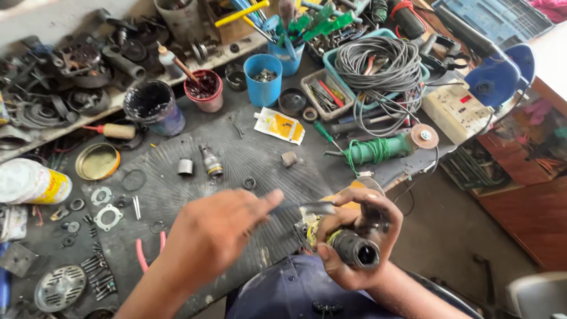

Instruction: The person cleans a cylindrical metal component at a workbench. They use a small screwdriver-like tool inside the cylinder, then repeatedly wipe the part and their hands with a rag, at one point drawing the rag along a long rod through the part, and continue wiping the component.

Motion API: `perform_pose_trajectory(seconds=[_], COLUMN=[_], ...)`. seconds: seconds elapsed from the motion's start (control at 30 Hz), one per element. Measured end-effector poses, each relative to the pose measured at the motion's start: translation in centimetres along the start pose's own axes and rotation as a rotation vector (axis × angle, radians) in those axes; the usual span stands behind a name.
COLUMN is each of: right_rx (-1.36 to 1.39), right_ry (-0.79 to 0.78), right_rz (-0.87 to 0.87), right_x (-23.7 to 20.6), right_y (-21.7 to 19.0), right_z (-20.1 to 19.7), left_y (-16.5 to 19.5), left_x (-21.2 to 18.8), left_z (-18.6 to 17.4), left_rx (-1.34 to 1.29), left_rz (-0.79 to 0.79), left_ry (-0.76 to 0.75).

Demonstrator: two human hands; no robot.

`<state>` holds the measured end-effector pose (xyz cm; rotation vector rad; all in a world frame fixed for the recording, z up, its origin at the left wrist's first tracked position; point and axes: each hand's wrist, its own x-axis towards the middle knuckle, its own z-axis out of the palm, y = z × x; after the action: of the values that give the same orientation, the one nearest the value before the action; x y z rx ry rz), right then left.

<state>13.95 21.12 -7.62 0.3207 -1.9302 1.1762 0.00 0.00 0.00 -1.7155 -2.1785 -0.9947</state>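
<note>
Hands meet low in the head view, over the near edge of a ribbed black rubber mat (248, 159). One right hand (360, 236) wraps its fingers round a dark cylindrical motor part (357, 248), its open end turned toward the camera, with yellow and green wires showing at the inner side. One left hand (218, 233), motion-blurred, reaches across toward that part, fingers drawn together at a thin metal piece (316, 208); whether it actually pinches the piece I cannot tell. On the mat lie one small grey sleeve (185, 166), one shaft piece (211, 161) and one small ring (249, 182). One pair of pink-handled pliers (144, 251) sits at the mat's left edge. Farther back stand two blue cups (263, 80), one black pot (155, 106) and one red pot (204, 90). One green angle grinder (384, 147) lies to the right, near one coil of grey cable (378, 62) in a tray
</note>
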Motion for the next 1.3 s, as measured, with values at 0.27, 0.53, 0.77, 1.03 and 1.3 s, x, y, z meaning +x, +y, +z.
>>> perform_pose_trajectory(seconds=[0.27,0.53,0.77,1.03,1.3], right_rx=[0.025,0.208,0.086,0.108,0.070], right_ry=[-0.016,-0.030,-0.052,-0.011,-0.024], right_rz=[0.053,0.064,0.012,0.047,0.004], right_x=[-1.8,-2.1,-0.5,1.2,1.9], right_y=[1.4,0.3,-2.8,-3.2,-1.5], right_z=[-3.1,-4.0,-3.2,-0.9,0.1], left_y=[4.6,7.4,9.0,8.2,4.2], left_x=[2.9,2.4,2.5,2.1,-2.0], left_z=[-0.9,0.2,-2.2,-4.8,1.1], left_rx=[0.054,0.010,-0.102,-0.087,-0.191], left_rz=[0.195,0.039,-0.082,-0.068,-0.104], left_ry=[-0.483,-0.578,-0.509,-0.442,-0.028])
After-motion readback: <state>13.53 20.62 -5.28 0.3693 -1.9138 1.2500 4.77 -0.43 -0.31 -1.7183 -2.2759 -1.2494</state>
